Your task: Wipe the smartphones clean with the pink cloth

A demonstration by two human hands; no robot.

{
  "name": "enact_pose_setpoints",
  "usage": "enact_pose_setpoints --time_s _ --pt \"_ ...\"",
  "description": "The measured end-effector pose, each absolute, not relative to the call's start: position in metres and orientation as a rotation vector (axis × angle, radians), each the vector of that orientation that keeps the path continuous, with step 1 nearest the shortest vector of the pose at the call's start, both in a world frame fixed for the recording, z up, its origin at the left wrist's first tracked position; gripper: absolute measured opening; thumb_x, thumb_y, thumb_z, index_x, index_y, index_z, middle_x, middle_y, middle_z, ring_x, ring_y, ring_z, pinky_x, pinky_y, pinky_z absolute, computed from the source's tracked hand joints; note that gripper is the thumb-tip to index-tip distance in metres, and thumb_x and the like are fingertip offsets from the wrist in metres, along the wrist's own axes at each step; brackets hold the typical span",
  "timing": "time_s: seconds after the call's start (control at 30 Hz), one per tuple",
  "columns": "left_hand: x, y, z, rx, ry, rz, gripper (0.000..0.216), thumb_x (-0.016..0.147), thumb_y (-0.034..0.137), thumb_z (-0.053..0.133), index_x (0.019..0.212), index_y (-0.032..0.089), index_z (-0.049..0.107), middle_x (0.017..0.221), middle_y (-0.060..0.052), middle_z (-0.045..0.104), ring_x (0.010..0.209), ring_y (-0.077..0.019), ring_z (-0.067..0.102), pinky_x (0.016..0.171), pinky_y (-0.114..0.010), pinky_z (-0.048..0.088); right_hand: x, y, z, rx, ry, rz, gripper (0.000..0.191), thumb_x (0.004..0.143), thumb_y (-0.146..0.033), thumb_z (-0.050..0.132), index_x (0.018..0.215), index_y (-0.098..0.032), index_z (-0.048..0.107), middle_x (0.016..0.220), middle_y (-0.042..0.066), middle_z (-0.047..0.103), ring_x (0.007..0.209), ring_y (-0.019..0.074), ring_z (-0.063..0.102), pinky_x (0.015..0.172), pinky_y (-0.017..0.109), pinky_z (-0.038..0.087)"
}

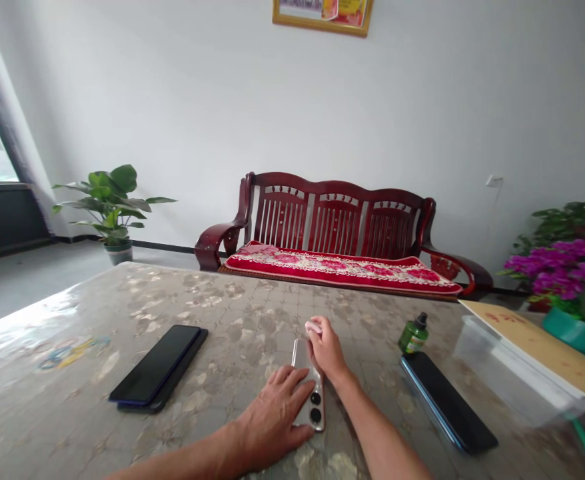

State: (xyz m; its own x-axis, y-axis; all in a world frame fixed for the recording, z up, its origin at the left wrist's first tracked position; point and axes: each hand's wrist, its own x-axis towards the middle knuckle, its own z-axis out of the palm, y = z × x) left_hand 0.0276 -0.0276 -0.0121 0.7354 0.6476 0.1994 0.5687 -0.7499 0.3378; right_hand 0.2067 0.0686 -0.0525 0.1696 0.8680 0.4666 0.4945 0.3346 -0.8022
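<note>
A silver smartphone lies back up on the table, its two large round camera lenses toward me. My left hand rests over its left side, holding it down with the fingers across the back and the thumb by the near edge. My right hand is closed at the phone's far right edge. Between its thumb and fingers shows a small whitish wad, perhaps tissue or cloth; most of it is hidden.
Two stacked dark phones lie at left, near coloured rubber bands. On the right are a green bottle, another phone, a clear plastic box and purple flowers. A wooden bench stands beyond the table.
</note>
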Motion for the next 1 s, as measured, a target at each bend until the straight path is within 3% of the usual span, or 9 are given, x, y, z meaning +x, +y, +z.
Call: enact_pose_setpoints --time_s 0.23,0.5,0.77,1.0 --pt "0.026 -0.031 -0.009 2.693 0.935 0.506 0.059 0.074 0.029 0.073 0.129 0.026 0.05 0.133 -0.005 0.051 0.116 -0.0292 0.044 0.102 -0.043 0.038 0.21 0.075 -0.054 -1.333 -1.324 0.446 0.015 0.075 -0.033 0.055 0.083 -0.022 0.061 0.072 -0.001 0.065 0.064 0.0171 0.058 0.061 0.026 0.045" --pt "0.026 -0.031 -0.006 2.687 0.924 0.555 0.059 0.075 0.033 0.074 0.129 0.027 0.051 0.13 -0.004 0.054 0.112 -0.0286 0.047 0.1 -0.043 0.039 0.213 0.079 -0.057 -1.284 -1.334 0.535 0.027 0.075 -0.038 0.055 0.093 -0.022 0.067 0.09 0.004 0.072 0.081 0.0213 0.065 0.075 0.03 0.049" --pt "0.024 -0.032 -0.007 2.709 0.917 0.572 0.058 0.079 0.039 0.071 0.132 0.029 0.05 0.13 -0.004 0.054 0.111 -0.0284 0.048 0.1 -0.043 0.04 0.215 0.084 -0.062 -1.263 -1.322 0.609 0.029 0.075 -0.039 0.054 0.092 -0.021 0.069 0.071 0.002 0.071 0.065 0.0204 0.065 0.063 0.029 0.049" --pt "0.025 -0.031 -0.01 2.711 0.928 0.574 0.059 0.077 0.038 0.073 0.13 0.028 0.05 0.13 -0.004 0.054 0.111 -0.029 0.048 0.1 -0.043 0.04 0.217 0.087 -0.063 -1.238 -1.277 0.565 0.034 0.077 -0.045 0.054 0.092 -0.019 0.069 0.083 0.007 0.073 0.077 0.0217 0.067 0.073 0.031 0.051"
